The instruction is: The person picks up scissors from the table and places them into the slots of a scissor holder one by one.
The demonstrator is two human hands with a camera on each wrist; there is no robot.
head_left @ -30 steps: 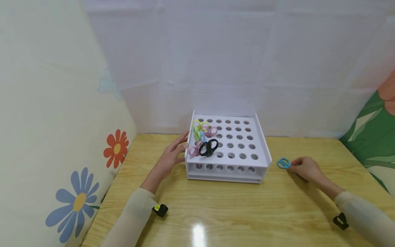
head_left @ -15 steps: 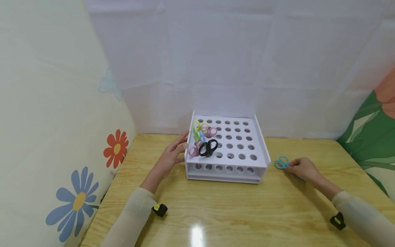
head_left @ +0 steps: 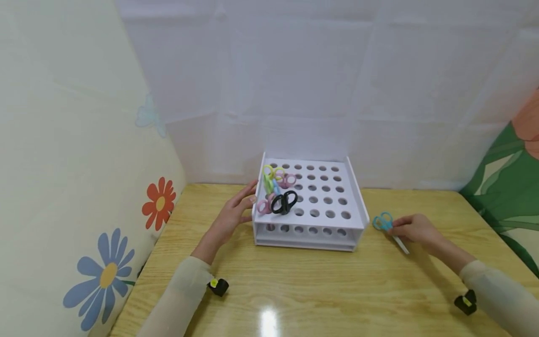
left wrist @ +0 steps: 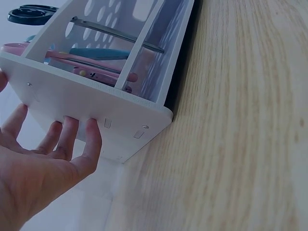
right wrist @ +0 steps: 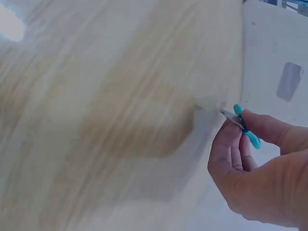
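Pinched in my right hand [head_left: 417, 230] is a pair of scissors with light-blue handles [head_left: 384, 222]. Its blades slant down toward the lower right, over the wooden table. In the right wrist view, thumb and fingers of the right hand [right wrist: 269, 183] close on the scissors [right wrist: 251, 138] near the handle. A white rack [head_left: 358, 194] with rows of round holes stands left of them. My left hand [head_left: 227, 217] rests its fingertips against the rack's left side. Black scissors [head_left: 284, 203] stand at the rack's front left, beside pink scissors [head_left: 264, 206].
Behind these are green scissors [head_left: 268, 184], yellow scissors [head_left: 279, 169] and another pink pair [head_left: 287, 180], all in the rack's left holes. In the left wrist view, blades hang below the upper board. A white cloth [head_left: 294, 84] rises behind the table [head_left: 320, 290].
The right hand has turned the blue scissors so their blades now show below it, and the handles have shifted slightly left. The left hand stays against the rack.
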